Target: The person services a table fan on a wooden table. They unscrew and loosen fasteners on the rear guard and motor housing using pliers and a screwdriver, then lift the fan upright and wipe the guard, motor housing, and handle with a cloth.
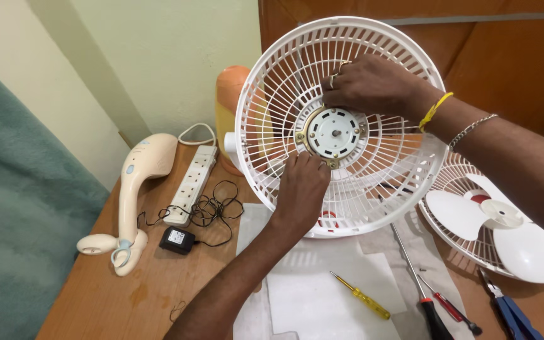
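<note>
A white table fan's rear grille (272, 101) stands upright on the wooden table (152, 289), with the round white motor hub (335, 132) and its brass ring showing at the centre. My left hand (300, 189) presses its fingertips against the lower edge of the hub. My right hand (373, 82), with rings, a yellow band and a chain bracelet, grips the grille at the hub's upper right. The fan's front grille (467, 245) lies flat at the right with the white blades (524, 245) on it.
A yellow screwdriver (363, 297), a long black-handled screwdriver (417, 277), a red one (451, 308) and blue pliers (514, 315) lie on white sheets (310, 296) in front. A cream handheld massager (136, 189), power strip (190, 186), black adapter (176, 239) sit at left.
</note>
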`<state>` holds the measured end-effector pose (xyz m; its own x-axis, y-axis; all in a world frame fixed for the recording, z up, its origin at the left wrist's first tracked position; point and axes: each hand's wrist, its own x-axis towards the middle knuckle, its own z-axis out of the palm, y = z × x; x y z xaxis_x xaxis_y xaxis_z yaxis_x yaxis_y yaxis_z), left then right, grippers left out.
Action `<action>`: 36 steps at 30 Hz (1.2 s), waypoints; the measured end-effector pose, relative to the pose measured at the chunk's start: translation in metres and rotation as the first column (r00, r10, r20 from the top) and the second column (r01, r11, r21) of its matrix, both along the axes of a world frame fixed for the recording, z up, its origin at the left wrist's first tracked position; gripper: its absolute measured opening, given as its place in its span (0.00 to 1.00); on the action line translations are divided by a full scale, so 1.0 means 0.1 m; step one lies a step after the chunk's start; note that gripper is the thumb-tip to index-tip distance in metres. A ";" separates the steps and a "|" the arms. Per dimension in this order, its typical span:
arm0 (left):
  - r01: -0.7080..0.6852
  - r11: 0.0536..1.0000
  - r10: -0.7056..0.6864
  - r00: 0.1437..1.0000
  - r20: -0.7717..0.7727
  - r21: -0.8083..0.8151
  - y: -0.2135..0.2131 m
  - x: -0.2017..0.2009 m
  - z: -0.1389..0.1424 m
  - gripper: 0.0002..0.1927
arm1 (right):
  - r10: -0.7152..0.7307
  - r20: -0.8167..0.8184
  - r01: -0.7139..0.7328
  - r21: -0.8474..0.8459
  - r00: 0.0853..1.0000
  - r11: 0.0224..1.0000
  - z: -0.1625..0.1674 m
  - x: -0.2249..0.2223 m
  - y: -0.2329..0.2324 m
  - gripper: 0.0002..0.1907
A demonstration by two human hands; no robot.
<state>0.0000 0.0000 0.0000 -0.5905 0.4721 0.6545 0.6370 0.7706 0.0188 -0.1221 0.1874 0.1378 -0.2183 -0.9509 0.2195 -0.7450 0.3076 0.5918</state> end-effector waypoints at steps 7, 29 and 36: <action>-0.122 0.989 0.112 0.986 -0.120 -0.081 0.13 -0.04 0.00 0.03 | -0.086 -0.044 0.091 0.130 0.995 0.987 0.14 0.05 -0.06 0.06; -0.293 0.904 0.278 0.956 0.092 0.312 0.83 -0.20 -0.19 0.07 | -0.041 0.054 0.040 0.011 0.998 0.999 0.31 0.07 0.12 0.06; -0.213 0.927 0.191 0.976 0.102 0.310 0.75 -0.28 -0.23 0.06 | -0.067 0.047 0.069 -0.035 0.997 0.997 0.22 0.05 0.14 0.10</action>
